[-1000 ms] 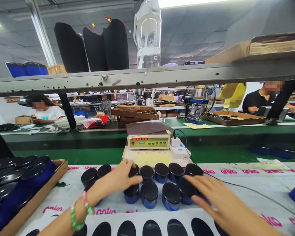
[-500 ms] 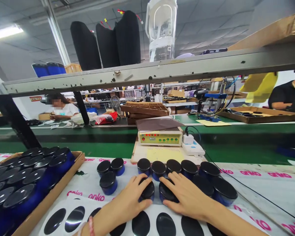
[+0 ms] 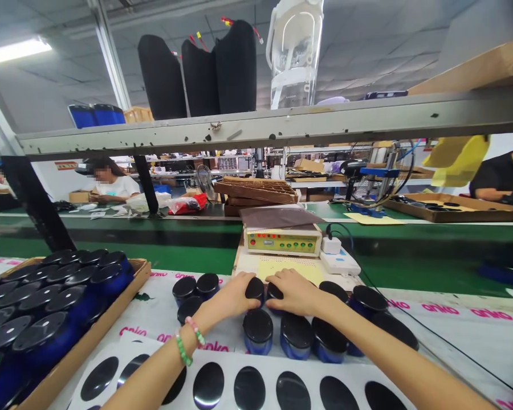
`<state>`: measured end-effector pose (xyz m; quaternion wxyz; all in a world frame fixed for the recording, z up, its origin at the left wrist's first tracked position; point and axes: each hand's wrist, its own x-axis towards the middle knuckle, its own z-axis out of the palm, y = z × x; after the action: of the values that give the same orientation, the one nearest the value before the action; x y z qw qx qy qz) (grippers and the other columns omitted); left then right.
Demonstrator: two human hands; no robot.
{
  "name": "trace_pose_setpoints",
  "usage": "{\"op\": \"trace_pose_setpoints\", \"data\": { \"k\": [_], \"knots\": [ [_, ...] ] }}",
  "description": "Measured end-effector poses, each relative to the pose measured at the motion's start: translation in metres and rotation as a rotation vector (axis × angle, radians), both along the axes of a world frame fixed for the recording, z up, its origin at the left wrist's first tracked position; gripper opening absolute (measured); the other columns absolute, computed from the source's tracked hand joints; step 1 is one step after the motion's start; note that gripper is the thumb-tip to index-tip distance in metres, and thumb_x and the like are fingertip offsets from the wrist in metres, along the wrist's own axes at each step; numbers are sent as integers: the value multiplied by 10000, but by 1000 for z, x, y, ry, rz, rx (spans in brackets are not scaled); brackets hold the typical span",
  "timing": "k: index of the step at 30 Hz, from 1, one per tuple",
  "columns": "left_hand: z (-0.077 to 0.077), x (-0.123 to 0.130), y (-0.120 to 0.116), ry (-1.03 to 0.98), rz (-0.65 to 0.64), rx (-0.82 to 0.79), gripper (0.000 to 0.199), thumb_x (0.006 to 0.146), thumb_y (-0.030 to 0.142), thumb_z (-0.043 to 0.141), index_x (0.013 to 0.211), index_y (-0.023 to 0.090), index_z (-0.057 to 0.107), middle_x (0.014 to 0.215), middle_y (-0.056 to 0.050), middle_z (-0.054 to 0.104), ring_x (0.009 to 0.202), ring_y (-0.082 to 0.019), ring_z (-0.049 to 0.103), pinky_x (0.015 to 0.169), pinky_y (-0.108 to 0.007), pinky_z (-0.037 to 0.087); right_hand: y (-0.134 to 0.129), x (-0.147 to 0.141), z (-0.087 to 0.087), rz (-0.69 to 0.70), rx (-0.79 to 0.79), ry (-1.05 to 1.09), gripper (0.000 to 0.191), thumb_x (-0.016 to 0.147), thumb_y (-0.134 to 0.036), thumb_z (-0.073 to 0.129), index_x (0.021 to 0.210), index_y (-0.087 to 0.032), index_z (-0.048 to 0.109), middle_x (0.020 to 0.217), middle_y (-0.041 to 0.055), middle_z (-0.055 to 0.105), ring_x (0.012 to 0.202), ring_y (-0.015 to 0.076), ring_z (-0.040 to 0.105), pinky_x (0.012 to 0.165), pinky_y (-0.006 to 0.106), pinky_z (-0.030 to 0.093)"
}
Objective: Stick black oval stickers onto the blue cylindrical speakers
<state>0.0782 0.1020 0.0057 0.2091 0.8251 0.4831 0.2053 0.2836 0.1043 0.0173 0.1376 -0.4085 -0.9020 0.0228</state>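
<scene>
My left hand (image 3: pixel 234 297) curves its thumb and fingers around a short round blue canister with a glossy black top (image 3: pixel 255 289) in the far row. Beside it, my right hand (image 3: pixel 294 291) is closed about a similar canister (image 3: pixel 274 296), partly covered by the fingers. Nearer me stand more of these blue canisters (image 3: pixel 257 330), some touching one another. A white sheet (image 3: pixel 231 367) with black oval discs (image 3: pixel 249 388) lies in front of them, below my forearms.
A cardboard tray (image 3: pixel 128 296) full of black-topped blue canisters sits at left. Three more canisters (image 3: pixel 207 283) stand left of my hands. Behind are a control box with lit buttons (image 3: pixel 282 242) and a white power strip (image 3: pixel 340 261). A shelf beam (image 3: pixel 256 128) crosses overhead; co-workers sit beyond.
Both hands have moved away from me, from the near canisters to the far row. Another canister now stands in the near row. The view has shifted slightly.
</scene>
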Motion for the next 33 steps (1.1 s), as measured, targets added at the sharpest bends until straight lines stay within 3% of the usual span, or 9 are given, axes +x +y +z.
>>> {"op": "trace_pose_setpoints", "data": {
  "k": [5, 10, 15, 18, 21, 24, 27, 29, 33],
  "knots": [
    [-4, 6, -1, -36, -7, 5, 638, 712, 322, 718, 1276, 124, 494, 1274, -150, 550, 1156, -294, 525, 991, -384, 404, 0, 16, 18, 7, 12, 226, 427, 871, -300, 517, 1265, -144, 470, 1269, 126, 526, 1151, 221, 512, 969, 350, 407],
    [10, 10, -6, -50, -62, -13, 674, 745, 447, 686, 1328, 217, 441, 1299, -69, 549, 1113, -224, 566, 923, -294, 458, -10, 20, 43, 18, 23, 395, 273, 828, -214, 513, 1100, -199, 528, 1147, 63, 556, 1067, 174, 534, 936, 299, 414],
    [45, -54, -12, 57, 151, 40, 497, 856, 443, 512, 1279, 183, 488, 1355, -113, 471, 1260, -262, 428, 1083, -380, 287, -25, 3, 60, 97, -44, 491, 173, 836, -235, 529, 1002, -231, 576, 1083, 22, 588, 1003, 167, 548, 881, 284, 410],
    [46, -95, -22, 183, 321, -36, 597, 833, 514, 491, 1300, 143, 477, 1423, -205, 349, 1340, -388, 282, 1064, -534, 252, -28, -21, 64, 184, -90, 462, 147, 845, -230, 519, 977, -231, 585, 1040, 8, 601, 955, 155, 552, 872, 274, 397],
    [28, -107, -36, 279, 393, -148, 951, 644, 635, 650, 1405, 154, 344, 1504, -257, 119, 1348, -524, 67, 987, -650, 271, -22, -55, 57, 216, -141, 394, 146, 842, -215, 508, 958, -220, 597, 997, 8, 608, 898, 145, 555, 834, 258, 402],
    [7, -101, -45, 323, 381, -166, 1194, 501, 561, 772, 1462, 160, 187, 1523, -244, -15, 1336, -524, -91, 1021, -642, 235, -9, -87, 38, 206, -202, 315, 146, 806, -207, 534, 926, -212, 617, 953, 19, 628, 856, 161, 572, 784, 266, 416],
    [-2, -103, -46, 338, 344, -109, 1073, 579, 426, 736, 1460, 156, 186, 1532, -208, 46, 1383, -426, -80, 1094, -544, 202, -2, -113, 14, 120, -267, 236, 177, 779, -241, 557, 934, -172, 606, 891, 68, 638, 801, 206, 592, 704, 304, 433],
    [-2, -112, -45, 347, 302, -80, 1006, 608, 367, 703, 1457, 163, 204, 1535, -179, 84, 1404, -375, -39, 1112, -498, 207, -4, -128, 3, 54, -284, 211, 266, 791, -294, 560, 1006, -136, 570, 953, 117, 628, 828, 231, 598, 700, 325, 440],
    [-4, -131, -46, 376, 233, -49, 1009, 605, 246, 674, 1469, 188, 157, 1548, -132, 69, 1413, -326, -52, 1123, -477, 202, -13, -133, 6, 75, -307, 162, 409, 844, -435, 536, 1134, -147, 520, 1121, 117, 600, 975, 203, 591, 790, 278, 446]
  ]
}}
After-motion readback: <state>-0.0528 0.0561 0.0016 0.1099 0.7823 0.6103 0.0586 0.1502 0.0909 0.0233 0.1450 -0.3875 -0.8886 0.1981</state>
